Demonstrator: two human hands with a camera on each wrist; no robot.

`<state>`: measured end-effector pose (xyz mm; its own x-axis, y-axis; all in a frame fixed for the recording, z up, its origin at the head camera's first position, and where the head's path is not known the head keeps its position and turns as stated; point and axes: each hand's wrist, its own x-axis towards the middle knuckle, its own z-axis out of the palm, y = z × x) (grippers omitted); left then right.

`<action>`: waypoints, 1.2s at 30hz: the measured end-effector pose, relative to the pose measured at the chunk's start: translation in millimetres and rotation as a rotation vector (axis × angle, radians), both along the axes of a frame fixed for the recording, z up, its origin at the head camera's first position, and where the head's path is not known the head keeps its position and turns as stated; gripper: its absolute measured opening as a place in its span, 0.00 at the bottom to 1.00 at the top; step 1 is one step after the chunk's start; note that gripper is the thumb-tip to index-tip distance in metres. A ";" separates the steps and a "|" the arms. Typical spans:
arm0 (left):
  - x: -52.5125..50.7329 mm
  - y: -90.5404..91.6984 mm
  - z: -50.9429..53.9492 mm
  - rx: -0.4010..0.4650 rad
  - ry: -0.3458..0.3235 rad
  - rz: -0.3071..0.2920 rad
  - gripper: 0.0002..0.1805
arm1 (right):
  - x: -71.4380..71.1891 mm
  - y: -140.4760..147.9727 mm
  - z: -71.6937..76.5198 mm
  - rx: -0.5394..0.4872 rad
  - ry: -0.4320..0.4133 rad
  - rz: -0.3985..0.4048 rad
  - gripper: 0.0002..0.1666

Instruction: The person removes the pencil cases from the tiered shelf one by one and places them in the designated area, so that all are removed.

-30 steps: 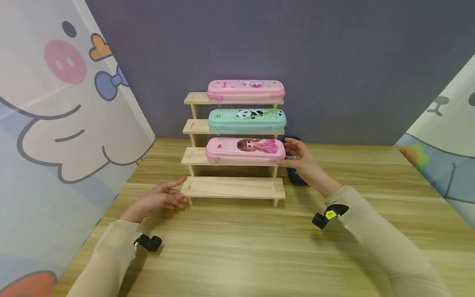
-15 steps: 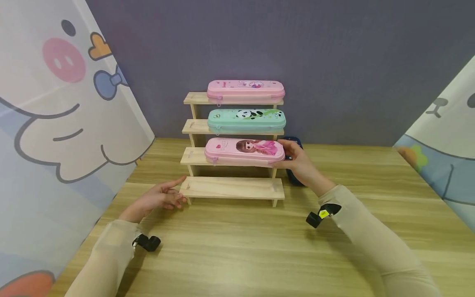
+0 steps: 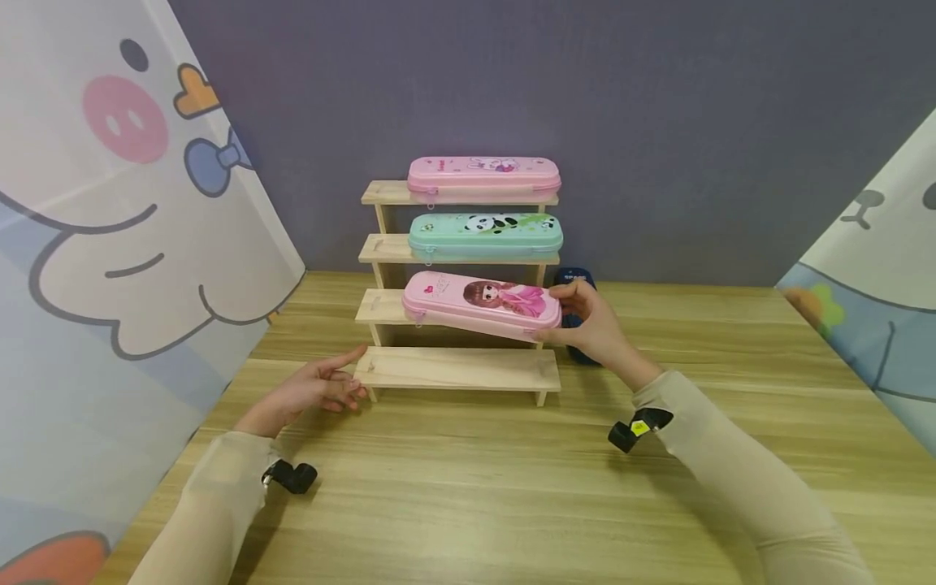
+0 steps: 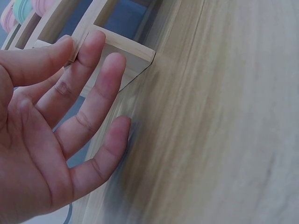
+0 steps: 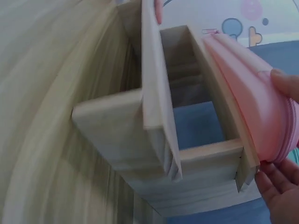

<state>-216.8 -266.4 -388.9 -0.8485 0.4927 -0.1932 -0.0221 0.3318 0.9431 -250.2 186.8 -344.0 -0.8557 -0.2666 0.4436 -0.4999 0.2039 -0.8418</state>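
Note:
A wooden stepped stand (image 3: 457,367) with several tiers stands on the table. My right hand (image 3: 594,327) pinches the right end of a pink pencil case (image 3: 483,302) printed with a doll on the second-lowest tier. The case is slanted, its right end nearer me and its left end over the board. In the right wrist view, the thumb lies on top of the pink pencil case (image 5: 247,98) and the fingers are beneath its end. My left hand (image 3: 310,392) holds the left end of the lowest board, thumb and forefinger at its edge, other fingers loosely spread.
A mint panda pencil case (image 3: 486,236) and another pink pencil case (image 3: 483,180) rest on the two upper tiers. A dark blue case (image 3: 574,278) stands behind my right hand, partly hidden. A grey wall (image 3: 658,146) rises behind the wooden table (image 3: 468,487).
My right hand has closed on the doll pencil case's right end and drawn that end toward me, turning the case aslant. The left hand has stayed at the stand.

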 end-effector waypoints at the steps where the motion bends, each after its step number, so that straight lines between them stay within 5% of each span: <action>1: 0.1 0.1 -0.6 0.002 0.000 -0.003 0.42 | 0.5 0.4 -1.0 0.004 0.025 0.001 0.31; 9: -0.8 1.4 0.2 -0.007 0.000 0.009 0.42 | 6.0 2.5 -2.2 0.023 0.139 -0.030 0.27; 20: 3.1 1.0 1.7 0.005 0.000 -0.008 0.42 | 22.4 8.8 -3.3 0.000 0.124 -0.106 0.26; 30: 0.8 2.2 3.5 0.000 0.003 -0.008 0.42 | 30.9 27.6 6.0 -0.048 0.189 -0.008 0.28; 36: 1.4 0.1 3.2 -0.002 -0.004 -0.007 0.42 | 35.8 40.8 12.8 -0.164 0.252 0.070 0.30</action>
<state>-215.4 -266.3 -385.7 -0.8445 0.4979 -0.1973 -0.0232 0.3340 0.9423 -214.4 227.6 -331.2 -0.6950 -0.2286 0.6817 -0.7055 0.0334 -0.7080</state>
